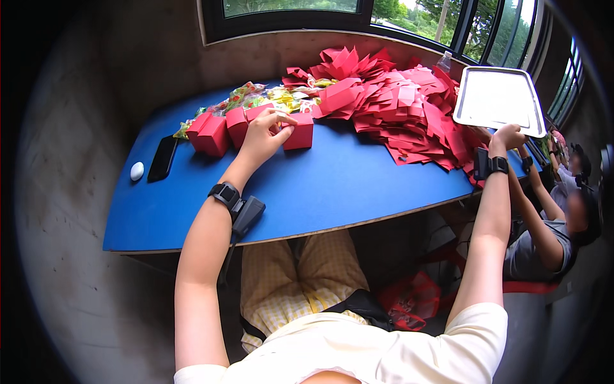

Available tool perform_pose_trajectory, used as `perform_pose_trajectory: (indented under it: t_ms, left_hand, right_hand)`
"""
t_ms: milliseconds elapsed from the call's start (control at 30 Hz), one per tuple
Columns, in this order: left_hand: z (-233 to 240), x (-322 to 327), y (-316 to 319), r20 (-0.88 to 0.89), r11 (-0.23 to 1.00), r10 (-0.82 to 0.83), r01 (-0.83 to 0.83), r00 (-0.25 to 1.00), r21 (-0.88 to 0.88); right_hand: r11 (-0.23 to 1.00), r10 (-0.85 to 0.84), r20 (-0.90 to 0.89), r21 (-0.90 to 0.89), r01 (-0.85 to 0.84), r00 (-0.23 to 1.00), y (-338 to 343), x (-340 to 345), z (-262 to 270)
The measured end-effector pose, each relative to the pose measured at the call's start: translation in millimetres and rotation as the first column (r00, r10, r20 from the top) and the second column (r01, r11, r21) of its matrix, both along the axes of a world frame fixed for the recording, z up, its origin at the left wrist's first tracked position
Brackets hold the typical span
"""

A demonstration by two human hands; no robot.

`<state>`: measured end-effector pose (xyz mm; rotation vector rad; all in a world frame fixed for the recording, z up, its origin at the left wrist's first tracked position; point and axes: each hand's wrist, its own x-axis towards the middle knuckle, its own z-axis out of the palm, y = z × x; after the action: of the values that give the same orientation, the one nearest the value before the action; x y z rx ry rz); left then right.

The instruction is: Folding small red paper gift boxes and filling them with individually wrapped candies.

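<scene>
My left hand (266, 128) reaches over a row of small red paper boxes. Its thumb and forefinger lie over the top left corner of the rightmost red box (299, 136); I cannot tell whether they grip it. Left of the hand stand more red boxes (209, 135), partly overlapped by one another. Out to the right, my right hand (508, 138) is closed on the lower rim of a shallow metal tray (499, 96), which is raised and tilted with its bright inner face towards me. Each of my wrists bears a strapped-on dark device.
Flat red paper pieces (403, 110) form a large pile on the blue table (307, 192). Behind the boxes lie wrapped packets (249, 96). A black phone (162, 159) and a white case (137, 171) lie left. A co-worker (542, 249) sits at right, arms near the tray.
</scene>
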<state>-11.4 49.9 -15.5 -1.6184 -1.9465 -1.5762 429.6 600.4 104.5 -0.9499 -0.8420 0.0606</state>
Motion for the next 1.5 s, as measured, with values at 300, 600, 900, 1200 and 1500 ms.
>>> perform_pose_trajectory:
  t_ms: [300,600,900,1200,1500]
  left_hand:
    - [0,0,2,-0.02,1.0,-0.018,0.018,1.0,-0.006]
    - [1,2,-4,-0.022,1.0,0.001,-0.002,1.0,-0.019]
    - [1,2,-3,-0.013,1.0,-0.001,0.001,1.0,-0.014]
    - [3,3,-6,-0.01,1.0,0.002,-0.002,1.0,-0.023]
    - [-7,-11,-14,-0.206,0.996,0.045,-0.059,0.977,-0.063]
  right_hand:
    - [0.912,0.275,-0.662,-0.05,-0.407,0.697,18,-47,-27]
    - [0.848,0.479,-0.674,0.191,-0.493,0.562,-2,-109,-73]
    - [0.821,0.55,-0.621,0.282,-0.496,0.559,-2,-116,-70]
    - [0.801,0.569,-0.586,0.24,-0.548,0.576,15,-127,-81]
    - [0.768,0.553,-0.696,0.213,-0.604,0.458,-57,-150,-63]
